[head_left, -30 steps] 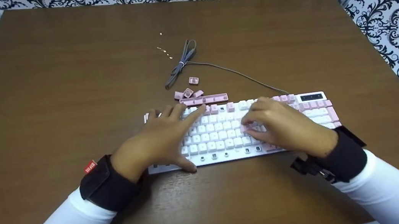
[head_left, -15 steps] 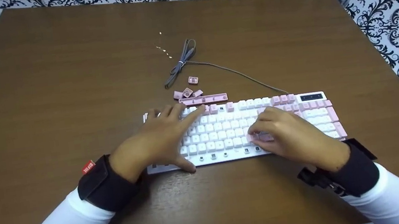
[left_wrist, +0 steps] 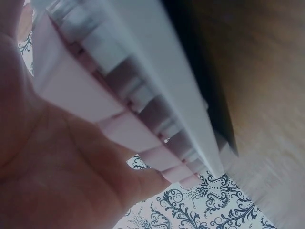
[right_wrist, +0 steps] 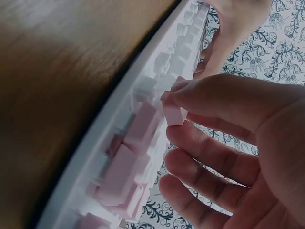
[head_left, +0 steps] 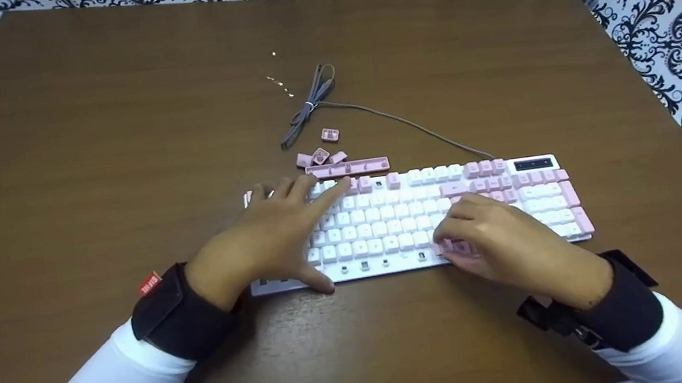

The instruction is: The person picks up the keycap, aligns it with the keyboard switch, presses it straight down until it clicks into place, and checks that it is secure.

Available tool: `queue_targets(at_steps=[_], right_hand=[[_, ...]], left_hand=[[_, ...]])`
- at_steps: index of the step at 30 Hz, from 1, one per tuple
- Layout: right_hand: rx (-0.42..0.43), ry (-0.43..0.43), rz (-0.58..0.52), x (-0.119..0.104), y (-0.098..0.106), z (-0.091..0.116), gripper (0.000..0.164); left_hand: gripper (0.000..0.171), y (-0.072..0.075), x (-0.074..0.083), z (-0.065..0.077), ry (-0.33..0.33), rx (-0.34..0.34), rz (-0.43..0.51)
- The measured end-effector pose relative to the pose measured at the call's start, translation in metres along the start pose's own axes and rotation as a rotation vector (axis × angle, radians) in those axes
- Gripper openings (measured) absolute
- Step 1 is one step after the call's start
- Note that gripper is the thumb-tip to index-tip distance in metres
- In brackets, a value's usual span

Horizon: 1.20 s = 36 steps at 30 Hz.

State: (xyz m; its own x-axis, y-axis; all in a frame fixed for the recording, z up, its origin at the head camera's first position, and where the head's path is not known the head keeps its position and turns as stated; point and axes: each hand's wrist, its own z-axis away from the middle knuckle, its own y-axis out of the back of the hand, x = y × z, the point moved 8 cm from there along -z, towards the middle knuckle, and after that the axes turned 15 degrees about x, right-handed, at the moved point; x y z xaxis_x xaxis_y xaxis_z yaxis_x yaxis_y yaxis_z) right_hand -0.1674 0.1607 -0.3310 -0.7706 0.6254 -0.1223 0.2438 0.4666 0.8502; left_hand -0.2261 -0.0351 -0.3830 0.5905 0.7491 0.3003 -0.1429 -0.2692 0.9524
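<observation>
A white and pink keyboard [head_left: 379, 229] lies on the brown table, with bare switches [head_left: 365, 265] showing along its front row. My left hand [head_left: 268, 240] spreads over its left end, thumb at the near edge and fingers reaching to the far edge. In the right wrist view, a small pink keycap [right_wrist: 174, 112] is pinched between the thumb and index finger of my right hand [right_wrist: 214, 138], close over the keys. The other fingers are loosely bent. From the head view, the right hand [head_left: 505, 236] hides most of that keycap and the keyboard's lower right part.
Behind the keyboard lie a long pink spacebar [head_left: 348, 169], turned underside up, and several loose pink keycaps [head_left: 320, 156]. A tied grey cable [head_left: 313, 103] runs to the keyboard's back edge. Tiny light bits [head_left: 279, 84] are scattered left of the cable.
My right hand has moved right and toward the front edge of the keyboard with the pink keycap, uncovering keys behind it. The left hand stays in place.
</observation>
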Motion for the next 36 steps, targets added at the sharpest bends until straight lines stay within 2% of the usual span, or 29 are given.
queue_targets(at_steps=[24,36], right_hand=[[-0.029,0.007,-0.026,0.0019,-0.0034,0.0023,0.015],[-0.034,-0.001,-0.035,0.0014,-0.0018,0.0004,0.012]], left_hand=[[0.133,-0.0024,-0.0008,-0.0003,0.005,-0.012,0.011],[0.133,0.0006,0.0003,0.0004,0.013,-0.024,-0.013]])
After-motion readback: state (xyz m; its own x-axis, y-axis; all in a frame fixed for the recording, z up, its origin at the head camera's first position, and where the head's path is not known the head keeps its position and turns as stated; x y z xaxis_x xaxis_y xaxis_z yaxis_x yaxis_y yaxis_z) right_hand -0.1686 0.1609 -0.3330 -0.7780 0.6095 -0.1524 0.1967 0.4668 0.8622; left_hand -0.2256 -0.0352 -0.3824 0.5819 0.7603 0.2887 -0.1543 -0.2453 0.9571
